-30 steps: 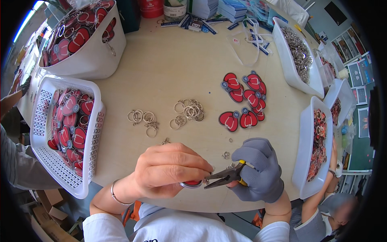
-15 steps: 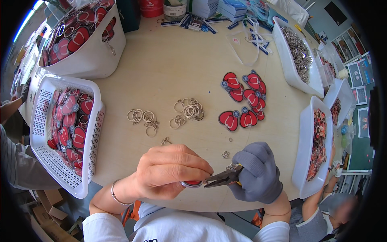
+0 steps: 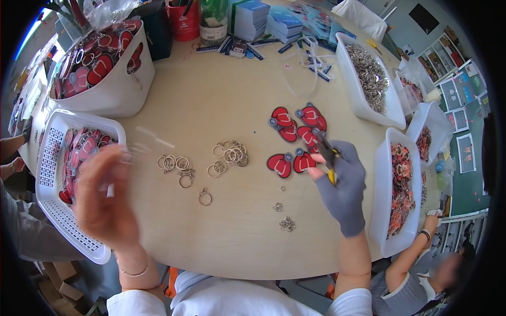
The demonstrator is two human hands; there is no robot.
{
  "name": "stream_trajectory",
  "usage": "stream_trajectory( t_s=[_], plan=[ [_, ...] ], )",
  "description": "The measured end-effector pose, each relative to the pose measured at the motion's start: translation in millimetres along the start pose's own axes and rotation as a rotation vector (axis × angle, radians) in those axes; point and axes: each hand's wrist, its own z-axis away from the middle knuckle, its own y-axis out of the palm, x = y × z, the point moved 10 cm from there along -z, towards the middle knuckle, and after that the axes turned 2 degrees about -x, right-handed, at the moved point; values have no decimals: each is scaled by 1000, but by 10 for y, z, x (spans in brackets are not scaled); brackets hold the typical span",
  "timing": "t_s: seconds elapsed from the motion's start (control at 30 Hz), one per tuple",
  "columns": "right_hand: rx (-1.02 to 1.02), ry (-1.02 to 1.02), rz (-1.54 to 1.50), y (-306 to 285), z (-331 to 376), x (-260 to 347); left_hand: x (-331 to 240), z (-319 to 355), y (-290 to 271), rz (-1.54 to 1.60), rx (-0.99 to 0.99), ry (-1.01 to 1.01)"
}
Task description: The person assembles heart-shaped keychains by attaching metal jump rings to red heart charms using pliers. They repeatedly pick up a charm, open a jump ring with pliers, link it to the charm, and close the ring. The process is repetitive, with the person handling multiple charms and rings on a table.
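Observation:
My right hand (image 3: 345,184), in a grey glove with bare thumb and fingertip showing, grips dark-jawed pliers (image 3: 327,151) with yellow handles. Its fingertips reach the edge of a red slipper-shaped charm (image 3: 301,162) in a group on the table. My left hand (image 3: 108,200), bare with a bracelet at the wrist, is smeared by motion over the near side of the white perforated basket (image 3: 113,120). Whether it holds anything is hidden; a pale streak trails beside it. Split rings with short chains (image 3: 232,154) lie mid-table, a single ring (image 3: 205,197) nearer me.
Small jump rings (image 3: 287,224) lie in little piles. A white tub (image 3: 124,89) of finished keychains stands far left. On the right are trays of metal rings (image 3: 348,79) and of red pieces (image 3: 382,210). Blue booklets (image 3: 247,21) sit behind; a co-worker's arm (image 3: 421,242) is at right.
My hands have parted: the left swung left to the basket, away from the pliers. My right hand, still holding them, moved up to the charms. The view has shifted slightly.

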Motion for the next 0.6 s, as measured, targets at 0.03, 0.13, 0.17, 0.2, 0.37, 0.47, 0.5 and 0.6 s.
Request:
stream_trajectory(
  t_s=[0.03,0.13,0.17,0.2,0.37,0.47,0.5,0.6],
  plan=[
    [22,14,9,46,-36,-104,103,-36,-310,-169,-155,-45],
    [168,-41,152,348,-8,-315,188,-188,-621,-705,-117,-102],
    [222,-90,206,474,8,-296,378,-160,-719,-797,-78,-140],
    [233,-88,264,499,22,-300,644,-105,-787,-873,-37,-178],
    [321,-119,464,668,66,-263,514,-4,-472,-1036,1,-99],
    [350,-113,456,634,108,-297,-83,145,463,-508,364,110],
    [342,-128,450,621,107,-254,-262,299,800,-205,594,113],
    [330,-156,419,639,111,-250,-537,688,1644,-1,897,244]
  ],
)
